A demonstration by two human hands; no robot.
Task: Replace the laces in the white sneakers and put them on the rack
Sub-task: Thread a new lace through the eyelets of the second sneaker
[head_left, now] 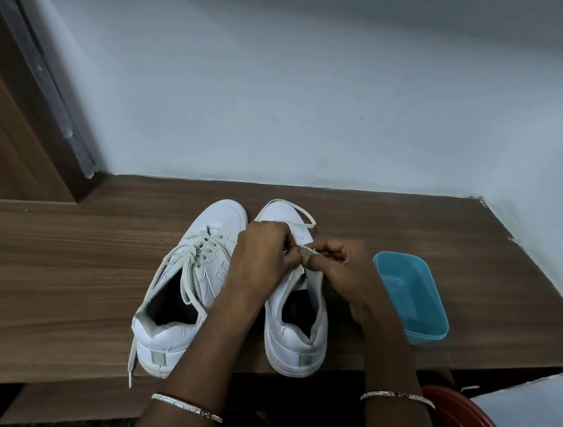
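Two white sneakers are set side by side, toes toward the wall, on a wooden surface (62, 261). The laced sneaker (195, 274), on the left, is threaded up its eyelets but untied; one loose end (130, 367) hangs over the front edge. The second sneaker (297, 321) is the one being worked on. The left hand (262, 256) and right hand (340, 270) are both curled over its throat, fingertips meeting at the eyelet rows, and a lace (307, 216) is pinched between them, with a slack loop of it lying across the toe. The eyelet being entered cannot be told, as it is covered by the fingers. Judgement: lacing of the second sneaker is at an early stage, and racking is not yet begun. For a clean result, the lace tip should be pinched close to its end so that it does not buckle. The slack should be drawn through evenly, and both ends matched in length before the next crossing. The flat lace should be kept untwisted and the pattern copied from the laced sneaker. A blue tub (410, 294) stands just beside the right hand and should not be knocked.
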